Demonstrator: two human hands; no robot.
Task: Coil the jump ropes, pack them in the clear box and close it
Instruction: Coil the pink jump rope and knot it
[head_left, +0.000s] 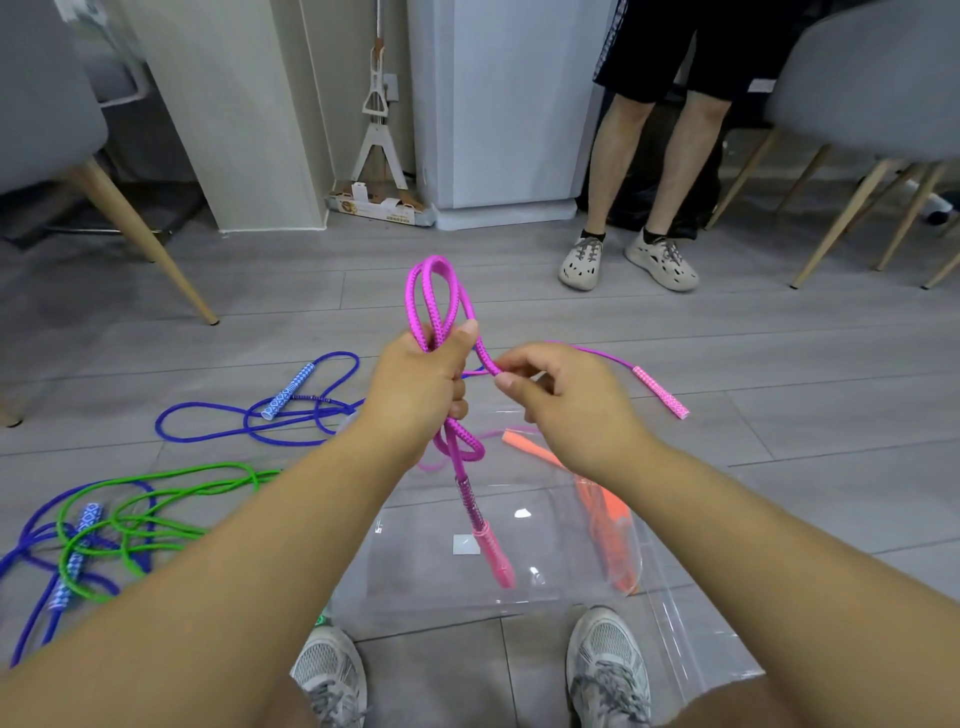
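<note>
While the blue jump rope (270, 421) and the green jump rope (171, 483) lie loose on the floor to my left, the green one tangled with more blue cord and neither coiled yet, I am midway through coiling the pink jump rope (439, 296). My left hand (415, 384) is clenched round the gathered loops, thumb pressed across them. A few loops stand up above my fist, shorter ones hang below it, and one pink handle (491, 551) dangles over the clear box (415, 597).

My right hand (566, 400) pinches the free strand between thumb and forefinger, just beside my left fist, with the other fingers loosely curled. From that pinch the cord runs out to the right, to the second pink handle (662, 397), which lies on the floor well apart from the box.

So this is the coiling step, and I judge it about half done for this rope. The next move calls for carrying the pinched strand over to my left fist as another loop, letting the cord slide through my fingers so the far handle draws in — without loosening my left grip, or the loops will spring apart. An orange jump rope (608, 525) already lies in the box on its right side, and what I take to be the lid (696, 644) lies open on the floor beyond it.
</note>
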